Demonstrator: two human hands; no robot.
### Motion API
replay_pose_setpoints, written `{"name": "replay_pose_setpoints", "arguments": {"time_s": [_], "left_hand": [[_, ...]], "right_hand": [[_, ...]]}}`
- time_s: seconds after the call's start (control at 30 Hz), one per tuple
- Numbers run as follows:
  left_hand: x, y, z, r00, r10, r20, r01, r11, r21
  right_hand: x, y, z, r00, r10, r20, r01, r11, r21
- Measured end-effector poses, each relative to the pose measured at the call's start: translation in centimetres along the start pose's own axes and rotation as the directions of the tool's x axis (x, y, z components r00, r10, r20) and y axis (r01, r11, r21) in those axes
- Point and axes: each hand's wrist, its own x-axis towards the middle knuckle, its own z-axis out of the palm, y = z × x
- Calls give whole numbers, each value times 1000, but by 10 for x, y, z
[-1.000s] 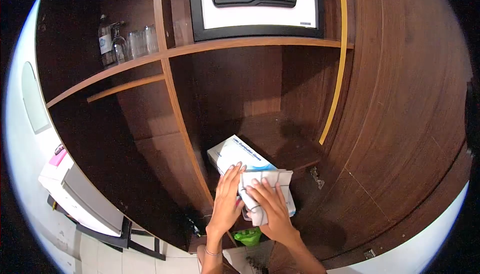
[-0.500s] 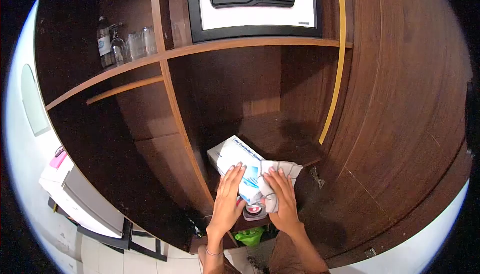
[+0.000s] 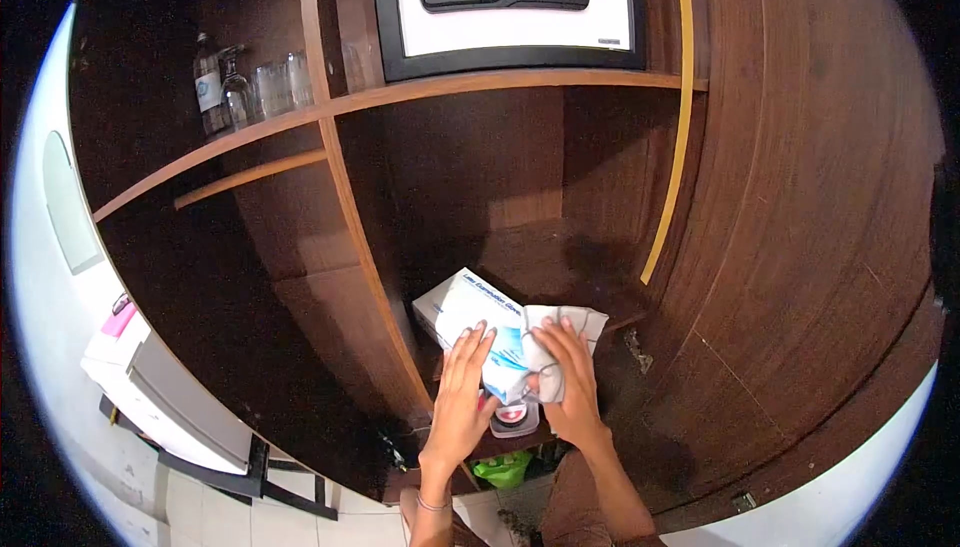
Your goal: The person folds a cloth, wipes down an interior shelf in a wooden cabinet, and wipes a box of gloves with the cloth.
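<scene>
A white and blue box of latex examination gloves [image 3: 483, 299] sits at an angle at the front of the cabinet's middle shelf. My left hand [image 3: 460, 402] holds its near left part, fingers stretched over the top and thumb along the near side. My right hand [image 3: 572, 382] is closed on a light grey checked cloth [image 3: 585, 323], which it presses against the box's right side. Part of the cloth is bunched under the palm. Just below the box, a small clear container [image 3: 513, 422] with a red and white round item shows between my wrists.
Above is a safe [image 3: 510, 7] with a keypad. A bottle [image 3: 208, 85] and several glasses [image 3: 268, 89] stand on the upper left shelf. A green bag [image 3: 503, 469] lies low down. At left stands a small white fridge [image 3: 185, 397]; a brown door [image 3: 800, 247] is at right.
My right hand and the cloth have shifted slightly up along the box's right side, and the cloth's folds have changed. My left hand stays on the box.
</scene>
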Motion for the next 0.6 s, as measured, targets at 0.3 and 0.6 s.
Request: {"name": "replay_pose_setpoints", "arguments": {"time_s": [0.3, 0.6], "left_hand": [[0, 0, 3, 1000, 3, -27, -4, 1000, -6], [0, -6, 7, 999, 23, -47, -21, 999, 37]], "right_hand": [[-38, -10, 28, 995, 100, -14, -98, 990, 105], [-81, -29, 55, 990, -5, 143, -12, 993, 121]]}}
